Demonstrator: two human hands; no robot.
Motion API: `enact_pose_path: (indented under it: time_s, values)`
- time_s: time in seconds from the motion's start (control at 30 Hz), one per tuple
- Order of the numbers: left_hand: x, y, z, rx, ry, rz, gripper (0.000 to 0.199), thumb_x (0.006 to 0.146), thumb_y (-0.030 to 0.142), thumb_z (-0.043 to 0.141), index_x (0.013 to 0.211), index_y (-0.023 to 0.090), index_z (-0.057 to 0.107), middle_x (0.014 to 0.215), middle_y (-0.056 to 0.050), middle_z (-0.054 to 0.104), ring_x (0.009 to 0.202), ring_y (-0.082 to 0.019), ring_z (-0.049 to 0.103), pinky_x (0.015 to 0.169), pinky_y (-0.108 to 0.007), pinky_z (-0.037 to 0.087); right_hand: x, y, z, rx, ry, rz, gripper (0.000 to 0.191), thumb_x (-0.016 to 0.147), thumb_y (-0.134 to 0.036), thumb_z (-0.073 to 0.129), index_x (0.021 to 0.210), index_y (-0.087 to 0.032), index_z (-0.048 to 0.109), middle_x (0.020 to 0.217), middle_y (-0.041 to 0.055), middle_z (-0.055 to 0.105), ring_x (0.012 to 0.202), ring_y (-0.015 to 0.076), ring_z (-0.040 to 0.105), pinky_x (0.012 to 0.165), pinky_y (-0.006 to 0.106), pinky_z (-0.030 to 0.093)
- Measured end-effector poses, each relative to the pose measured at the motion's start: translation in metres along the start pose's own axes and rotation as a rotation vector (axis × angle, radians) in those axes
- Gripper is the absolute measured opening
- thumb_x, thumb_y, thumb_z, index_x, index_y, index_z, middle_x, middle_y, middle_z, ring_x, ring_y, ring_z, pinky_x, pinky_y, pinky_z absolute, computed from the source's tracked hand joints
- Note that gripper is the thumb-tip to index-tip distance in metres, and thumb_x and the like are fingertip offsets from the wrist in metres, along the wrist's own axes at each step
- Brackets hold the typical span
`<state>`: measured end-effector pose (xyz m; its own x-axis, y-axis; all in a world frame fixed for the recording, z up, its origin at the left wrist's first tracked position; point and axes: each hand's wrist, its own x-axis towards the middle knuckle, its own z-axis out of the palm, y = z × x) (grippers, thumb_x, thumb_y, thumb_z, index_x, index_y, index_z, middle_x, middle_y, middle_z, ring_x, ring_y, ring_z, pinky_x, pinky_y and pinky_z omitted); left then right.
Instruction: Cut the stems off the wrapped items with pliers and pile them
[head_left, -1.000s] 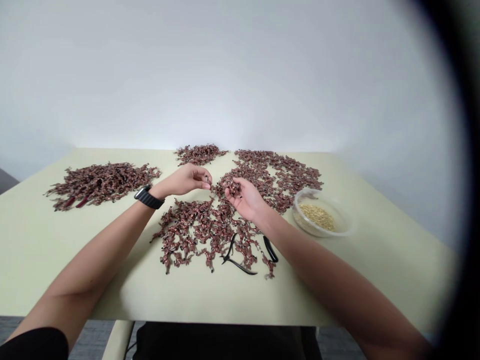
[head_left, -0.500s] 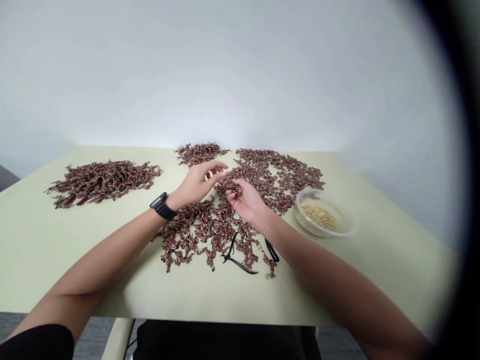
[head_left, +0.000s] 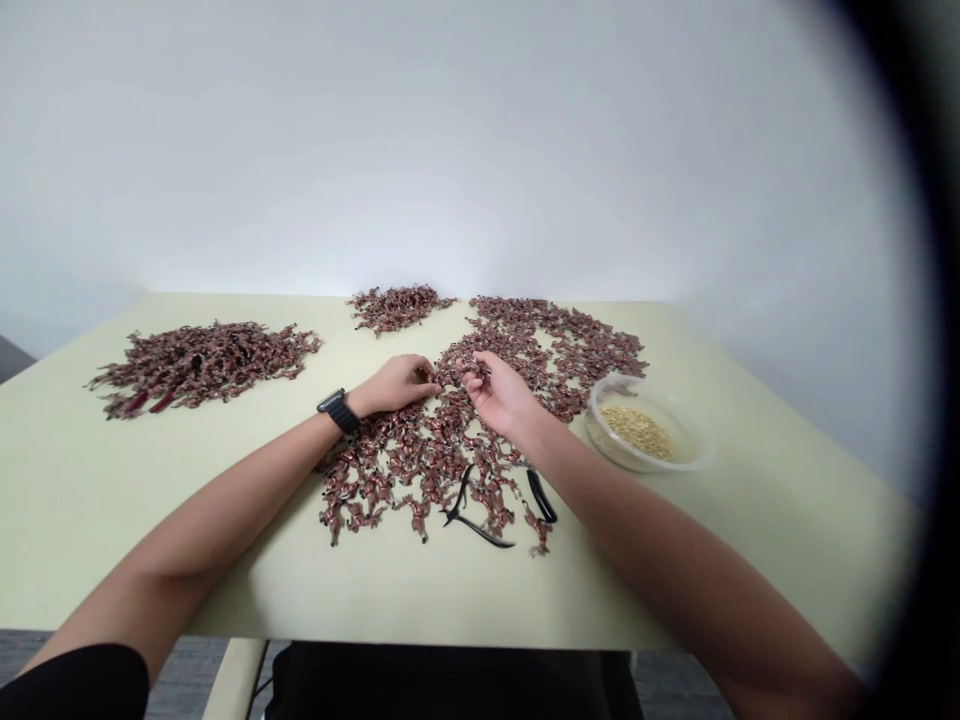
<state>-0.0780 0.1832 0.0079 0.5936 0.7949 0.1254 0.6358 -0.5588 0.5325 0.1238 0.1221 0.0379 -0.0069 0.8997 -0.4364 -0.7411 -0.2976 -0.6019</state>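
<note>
Many small brown figures, shiny and with thin limb-like parts, lie spread in a large pile across the middle of the table. My right hand is over that pile, palm partly turned up, its curled fingers closed on a small brown figure. To its left, my left hand, with a black watch on the wrist, reaches down to the pile. Its thumb and fingertips are pinched together among the figures; whatever is between them is too small to make out.
Nippers with black handles and another black-handled tool lie near the front of the pile. A clear round tub at right holds small gold pieces. More brown figures sit in a heap at left and a smaller heap at the back.
My left hand has come down onto the pile, and its fingers, apart before, have closed to a pinch. My right hand has shifted slightly right, fingers still curled.
</note>
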Motion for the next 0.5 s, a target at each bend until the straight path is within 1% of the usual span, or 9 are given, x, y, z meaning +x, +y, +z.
enact_pose_path:
  time_s: [0.07,0.17,0.27,0.33,0.4,0.5]
  values:
    - [-0.001,0.001,-0.008,-0.051,-0.017,-0.027,0.042,0.090,0.055,0.063,0.106,0.017,0.071,0.102,-0.010,0.074,0.086,-0.022,0.067,0.077,-0.033,0.050,0.001,-0.001,-0.001,-0.001,-0.005,-0.003,0.014,0.093,-0.008,0.061,0.088,-0.020,0.053,0.075,-0.0010,0.058,0.052,0.0057,0.052,0.037,0.008,0.046]
    - [0.000,-0.001,-0.013,-0.057,0.024,-0.045,0.037,0.091,0.050,0.061,0.107,0.017,0.070,0.108,-0.010,0.074,0.091,-0.022,0.067,0.081,-0.033,0.051,0.002,-0.001,-0.003,-0.001,-0.011,-0.005,0.015,0.092,-0.009,0.062,0.088,-0.020,0.053,0.074,-0.0010,0.058,0.052,0.0063,0.052,0.038,0.009,0.047]
    - [0.003,-0.004,-0.008,-0.045,0.056,-0.067,0.028,0.092,0.036,0.055,0.109,0.018,0.068,0.109,-0.009,0.074,0.093,-0.022,0.067,0.083,-0.033,0.051,0.004,0.000,-0.004,0.002,-0.016,-0.006,0.016,0.091,-0.008,0.062,0.086,-0.020,0.052,0.072,-0.0016,0.057,0.052,0.0063,0.052,0.037,0.009,0.047]
    - [0.004,-0.004,-0.001,-0.045,0.073,-0.080,0.026,0.092,0.029,0.050,0.109,0.018,0.067,0.105,-0.009,0.074,0.090,-0.022,0.067,0.081,-0.033,0.051,0.004,0.000,-0.004,0.003,-0.020,-0.006,0.017,0.091,-0.007,0.061,0.086,-0.020,0.052,0.072,-0.0019,0.057,0.052,0.0062,0.052,0.037,0.008,0.047]
    - [0.004,-0.003,0.005,-0.044,0.092,-0.091,0.026,0.093,0.031,0.050,0.107,0.018,0.067,0.098,-0.008,0.075,0.085,-0.021,0.066,0.078,-0.033,0.050,0.004,0.001,-0.003,0.003,-0.019,-0.006,0.016,0.091,-0.007,0.061,0.086,-0.020,0.053,0.072,-0.0019,0.057,0.051,0.0062,0.051,0.038,0.009,0.047]
    - [0.004,0.001,0.009,-0.002,0.091,-0.099,0.030,0.091,0.044,0.058,0.096,0.018,0.071,0.086,-0.008,0.074,0.075,-0.022,0.065,0.071,-0.033,0.048,0.003,0.001,-0.002,0.002,-0.007,-0.007,0.015,0.092,-0.008,0.061,0.086,-0.020,0.053,0.073,-0.0014,0.057,0.051,0.0058,0.051,0.038,0.009,0.047]
